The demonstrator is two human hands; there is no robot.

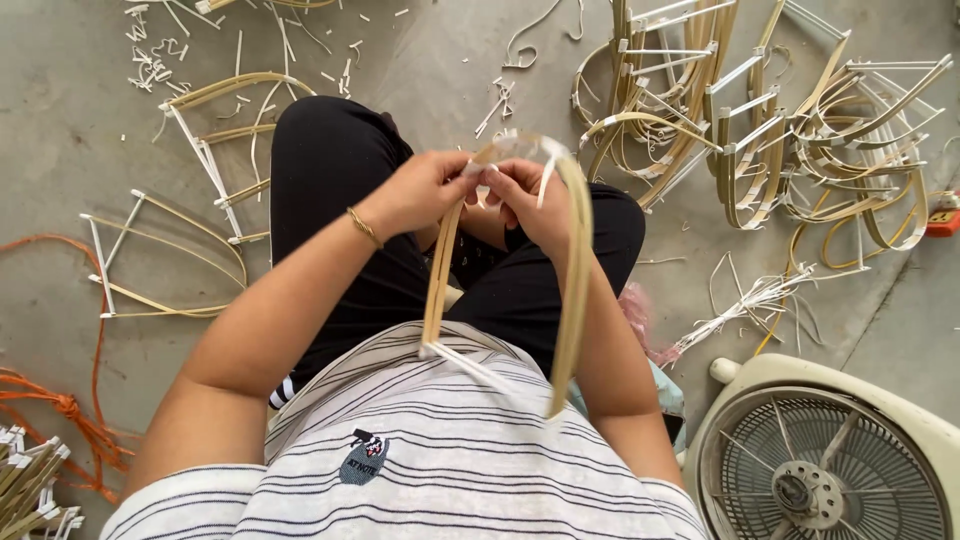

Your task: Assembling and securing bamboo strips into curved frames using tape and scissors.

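Observation:
I sit cross-legged on a concrete floor and hold a bent bamboo arch frame (572, 290) over my lap, its curved top away from me. A white strip (470, 365) bridges its two legs near my striped shirt. My left hand (425, 190) pinches the top of the arch on its left side. My right hand (530, 200) grips the top beside it, with a short white strip (547, 175) between the fingers. Both hands almost touch at the bend.
A heap of finished bamboo frames (780, 140) lies at the upper right. More frames (215, 150) lie to the left. White strip offcuts (745, 305) and scraps scatter the floor. A cream floor fan (830, 460) stands at the lower right; orange cord (70, 410) at the left.

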